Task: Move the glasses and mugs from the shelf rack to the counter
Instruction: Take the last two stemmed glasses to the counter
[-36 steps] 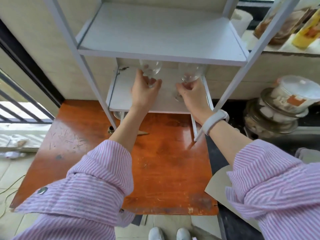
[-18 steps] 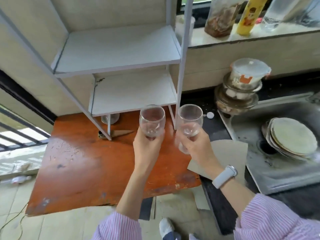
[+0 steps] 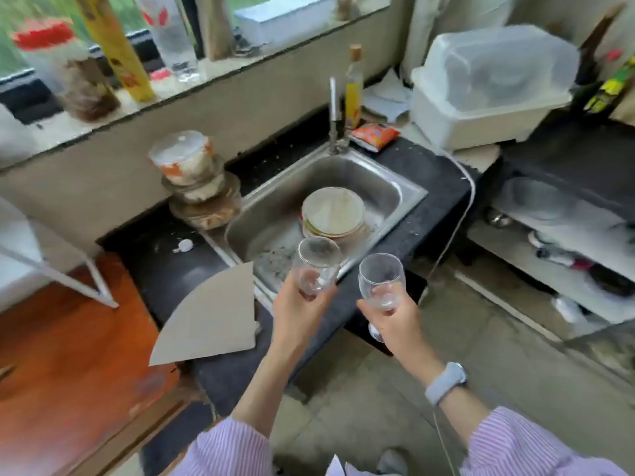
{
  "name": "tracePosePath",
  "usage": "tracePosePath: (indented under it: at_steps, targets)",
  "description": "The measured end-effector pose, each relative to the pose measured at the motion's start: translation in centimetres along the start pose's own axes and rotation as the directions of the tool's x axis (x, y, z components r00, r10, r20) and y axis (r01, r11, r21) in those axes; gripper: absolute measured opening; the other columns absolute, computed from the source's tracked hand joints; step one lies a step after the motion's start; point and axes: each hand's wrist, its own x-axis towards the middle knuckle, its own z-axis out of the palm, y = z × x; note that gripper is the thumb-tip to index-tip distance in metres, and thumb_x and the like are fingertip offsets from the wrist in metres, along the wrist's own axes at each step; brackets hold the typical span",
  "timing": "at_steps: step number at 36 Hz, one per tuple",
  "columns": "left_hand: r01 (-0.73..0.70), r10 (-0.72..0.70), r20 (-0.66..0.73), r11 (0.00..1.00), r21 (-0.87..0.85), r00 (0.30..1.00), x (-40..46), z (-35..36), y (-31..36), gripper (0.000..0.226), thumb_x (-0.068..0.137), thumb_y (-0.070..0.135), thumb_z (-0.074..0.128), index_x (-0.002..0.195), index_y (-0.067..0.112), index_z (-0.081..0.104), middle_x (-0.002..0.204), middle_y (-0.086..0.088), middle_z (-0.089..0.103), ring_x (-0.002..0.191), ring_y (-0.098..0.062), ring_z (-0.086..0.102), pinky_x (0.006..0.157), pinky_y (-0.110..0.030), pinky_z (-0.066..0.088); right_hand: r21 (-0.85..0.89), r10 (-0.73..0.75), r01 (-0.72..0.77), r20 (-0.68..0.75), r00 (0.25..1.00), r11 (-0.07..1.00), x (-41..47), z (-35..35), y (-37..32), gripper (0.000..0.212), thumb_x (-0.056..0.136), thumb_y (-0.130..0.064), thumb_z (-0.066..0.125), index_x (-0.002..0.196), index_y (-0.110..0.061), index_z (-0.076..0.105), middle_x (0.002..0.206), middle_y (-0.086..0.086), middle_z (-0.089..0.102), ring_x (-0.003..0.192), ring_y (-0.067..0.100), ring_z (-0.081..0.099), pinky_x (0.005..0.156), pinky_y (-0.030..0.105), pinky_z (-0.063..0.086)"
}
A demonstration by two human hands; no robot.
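Observation:
I hold two clear stemmed glasses in the air over the front edge of the dark counter. My left hand grips the left glass by its lower bowl, just in front of the steel sink. My right hand holds the right glass upright, its foot showing below my fingers. Only a corner of the white shelf rack shows at the far left, standing on the orange wooden table.
Stacked plates lie in the sink, below a tap. Lidded bowls stand stacked left of the sink. A piece of cardboard lies on the counter's left part. A white covered dish box sits at the back right, open shelves below it.
Both hands lifted the two glasses off the rack's lower shelf and carried them right, from over the wooden table to in front of the sink. The view swung right with them.

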Motion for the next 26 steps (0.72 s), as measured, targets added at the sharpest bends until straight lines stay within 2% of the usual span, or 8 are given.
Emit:
tracePosePath:
  at_steps: [4, 6, 10, 14, 17, 20, 22, 26]
  targets:
    - [-0.103, 0.109, 0.174, 0.994, -0.039, 0.979, -0.4, 10.5, 5.1, 0.015, 0.076, 0.018, 0.072, 0.081, 0.02, 0.059, 0.068, 0.013, 0.059, 0.06, 0.006, 0.056, 0.055, -0.005, 0.04, 0.016, 0.028, -0.026, -0.159, 0.987, 1.0, -0.1, -11.3, 0.7, 0.022, 0.076, -0.022, 0.071, 0.075, -0.021, 0.049, 0.04, -0.011, 0.052, 0.037, 0.005, 0.042, 0.04, 0.015, 0.037]
    - [-0.135, 0.14, 0.272, 0.99, -0.037, 0.952, -0.6, 15.5, 7.3, 0.015, 0.076, 0.022, 0.072, 0.08, 0.022, 0.058, 0.066, 0.013, 0.059, 0.059, 0.011, 0.055, 0.055, -0.004, 0.039, 0.04, 0.05, -0.042, -0.23, 0.972, 0.998, -0.4, -16.4, 1.0, 0.021, 0.076, -0.025, 0.07, 0.073, -0.02, 0.05, 0.039, -0.008, 0.05, 0.036, 0.007, 0.042, 0.038, 0.016, 0.035]
    - [-0.192, 0.192, 0.423, 0.98, -0.044, 0.885, -0.9, 24.6, 11.2, 0.021, 0.075, 0.022, 0.073, 0.076, 0.03, 0.054, 0.068, 0.013, 0.059, 0.06, 0.007, 0.056, 0.056, -0.004, 0.039, 0.042, 0.074, -0.062, -0.427, 0.901, 0.997, -0.7, -25.4, 2.1, 0.019, 0.078, -0.022, 0.07, 0.076, -0.022, 0.052, 0.039, -0.008, 0.053, 0.036, 0.008, 0.045, 0.04, 0.018, 0.037]
    - [-0.23, 0.228, 0.562, 0.971, -0.07, 0.795, -1.1, 32.5, 14.3, 0.027, 0.076, 0.021, 0.073, 0.075, 0.033, 0.049, 0.068, 0.006, 0.06, 0.052, 0.0, 0.055, 0.046, -0.006, 0.039, 0.036, 0.073, -0.065, -0.611, 0.788, 0.997, -0.7, -32.7, 3.3, 0.02, 0.077, -0.02, 0.072, 0.077, -0.026, 0.053, 0.047, -0.021, 0.059, 0.042, -0.003, 0.051, 0.044, 0.009, 0.039]
    - [-0.262, 0.254, 0.635, 0.961, -0.083, 0.73, -0.7, 38.2, 16.6, 0.027, 0.076, 0.021, 0.073, 0.075, 0.034, 0.049, 0.074, 0.003, 0.061, 0.062, -0.01, 0.058, 0.049, -0.008, 0.042, 0.057, 0.078, -0.054, -0.706, 0.704, 0.997, -0.2, -37.4, 4.0, 0.022, 0.077, -0.016, 0.073, 0.071, -0.026, 0.054, 0.046, -0.02, 0.059, 0.042, -0.004, 0.05, 0.044, 0.008, 0.038]
    - [-0.265, 0.249, 0.72, 0.96, -0.093, 0.648, 0.3, 44.6, 18.6, 0.024, 0.077, 0.022, 0.072, 0.078, 0.031, 0.05, 0.076, 0.001, 0.063, 0.07, -0.018, 0.06, 0.065, -0.026, 0.048, 0.069, 0.095, -0.065, -0.761, 0.642, 0.995, 1.2, -42.2, 4.7, 0.03, 0.078, -0.017, 0.072, 0.061, -0.027, 0.049, 0.042, -0.02, 0.055, 0.039, -0.005, 0.046, 0.041, 0.007, 0.034]
    - [-0.276, 0.245, 0.752, 0.957, -0.087, 0.612, 1.1, 47.6, 19.5, 0.019, 0.077, 0.023, 0.072, 0.08, 0.026, 0.053, 0.075, -0.001, 0.063, 0.07, -0.021, 0.059, 0.067, -0.031, 0.047, 0.073, 0.101, -0.069, -0.776, 0.623, 0.995, 2.1, -44.1, 4.8, 0.035, 0.078, -0.016, 0.071, 0.056, -0.028, 0.047, 0.038, -0.017, 0.052, 0.036, -0.003, 0.043, 0.038, 0.008, 0.031]
    - [-0.349, 0.294, 0.789, 0.931, -0.108, 0.539, 3.3, 55.8, 22.2, 0.017, 0.077, 0.025, 0.071, 0.08, 0.019, 0.056, 0.067, 0.01, 0.058, 0.062, -0.006, 0.055, 0.055, -0.014, 0.04, 0.048, 0.066, -0.047, -0.82, 0.569, 0.998, 5.4, -49.9, 5.3, 0.026, 0.079, -0.012, 0.069, 0.065, -0.027, 0.054, 0.046, -0.019, 0.057, 0.04, -0.005, 0.046, 0.04, 0.007, 0.035]
